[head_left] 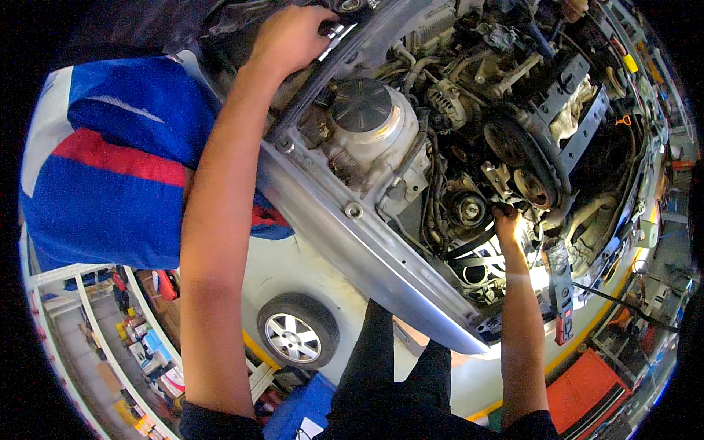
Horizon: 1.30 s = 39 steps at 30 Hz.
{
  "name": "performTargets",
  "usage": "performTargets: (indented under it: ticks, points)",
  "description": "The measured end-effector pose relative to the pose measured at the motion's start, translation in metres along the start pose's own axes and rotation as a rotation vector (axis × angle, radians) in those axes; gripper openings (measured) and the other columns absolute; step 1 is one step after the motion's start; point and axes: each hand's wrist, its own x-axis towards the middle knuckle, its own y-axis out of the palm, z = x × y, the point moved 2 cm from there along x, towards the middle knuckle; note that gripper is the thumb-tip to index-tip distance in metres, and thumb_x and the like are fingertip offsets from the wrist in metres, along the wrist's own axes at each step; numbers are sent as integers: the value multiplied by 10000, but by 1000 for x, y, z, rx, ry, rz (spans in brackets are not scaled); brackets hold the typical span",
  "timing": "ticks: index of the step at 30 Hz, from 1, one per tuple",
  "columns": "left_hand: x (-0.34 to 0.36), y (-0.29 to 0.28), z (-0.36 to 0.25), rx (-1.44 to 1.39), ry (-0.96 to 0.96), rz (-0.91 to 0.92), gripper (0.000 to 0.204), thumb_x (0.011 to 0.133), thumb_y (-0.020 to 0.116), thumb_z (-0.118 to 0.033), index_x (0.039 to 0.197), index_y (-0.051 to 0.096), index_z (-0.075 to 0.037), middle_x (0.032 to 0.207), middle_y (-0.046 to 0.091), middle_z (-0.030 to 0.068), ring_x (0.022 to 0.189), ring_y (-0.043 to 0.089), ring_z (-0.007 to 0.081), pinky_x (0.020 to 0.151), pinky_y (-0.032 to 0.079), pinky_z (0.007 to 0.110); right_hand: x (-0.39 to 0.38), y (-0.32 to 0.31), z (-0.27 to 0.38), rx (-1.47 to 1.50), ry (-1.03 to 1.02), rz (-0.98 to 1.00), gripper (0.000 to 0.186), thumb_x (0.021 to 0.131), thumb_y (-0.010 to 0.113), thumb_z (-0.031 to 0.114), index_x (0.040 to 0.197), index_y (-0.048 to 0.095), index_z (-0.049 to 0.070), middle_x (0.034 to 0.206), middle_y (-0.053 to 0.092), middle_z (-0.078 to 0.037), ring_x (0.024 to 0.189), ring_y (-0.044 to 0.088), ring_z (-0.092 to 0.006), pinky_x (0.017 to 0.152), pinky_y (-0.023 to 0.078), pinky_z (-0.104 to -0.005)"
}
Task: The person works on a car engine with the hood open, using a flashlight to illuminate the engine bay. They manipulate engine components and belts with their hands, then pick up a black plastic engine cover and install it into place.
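My left hand [293, 38] reaches far up to the car's cowl area. Its fingers curl beside a shiny metal piece [337, 41], whose kind I cannot make out. Down in the engine bay, my right hand [507, 221] is closed, fingertips bunched just right of a round crank pulley [469, 209]. Whatever those fingertips grip is hidden. Bright light falls on that wrist. Above it runs a dark toothed belt [546, 158] around its wheels, with a bare metal bracket [584, 128] to the right.
A silver fender [345, 227] lies between me and the engine. A blue cover with a red stripe [139, 191] drapes at left. Below are a loose wheel [293, 334], shelves of parts [121, 345] and a red cabinet [587, 392]. A black strap [616, 297] stretches at right.
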Motion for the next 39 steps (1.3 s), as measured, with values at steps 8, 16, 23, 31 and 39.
performTargets:
  ticks: [8,16,23,31,39]
  points:
    - [5,-12,2,-58,54,-59,442,867,734,-254,1274,653,-104,871,723,182,818,704,393,752,561,503,-3,-4,33,-2,-29,-67,260,823,720,173,988,753,-25,837,734,-137,754,636,-220,735,512,-381]
    - [-90,-44,-172,-604,53,70,446,799,819,-248,1188,680,-78,873,717,105,671,668,231,661,562,393,-83,-32,202,-514,-170,-19,254,888,717,232,928,727,-19,920,700,-268,892,677,-444,804,543,-479]
    - [-122,29,-291,-765,465,341,339,823,751,-214,1090,614,-56,1011,697,149,935,697,389,792,572,493,-136,-48,278,981,331,39,380,995,658,218,1245,634,-68,903,688,-67,784,664,-154,686,527,-283]
    - [-40,52,-288,-840,416,294,375,846,749,-296,1112,658,-48,901,724,189,860,707,396,777,569,495,-85,-29,168,880,378,-189,217,951,670,80,1102,656,-75,951,682,-96,834,661,-193,758,567,-337]
    - [-32,51,-251,-747,326,114,271,909,677,-260,1011,625,-15,879,692,216,868,689,415,767,539,545,40,-14,-112,-20,49,-118,349,941,571,118,1285,628,146,1239,669,-31,1087,619,-238,964,494,-371]
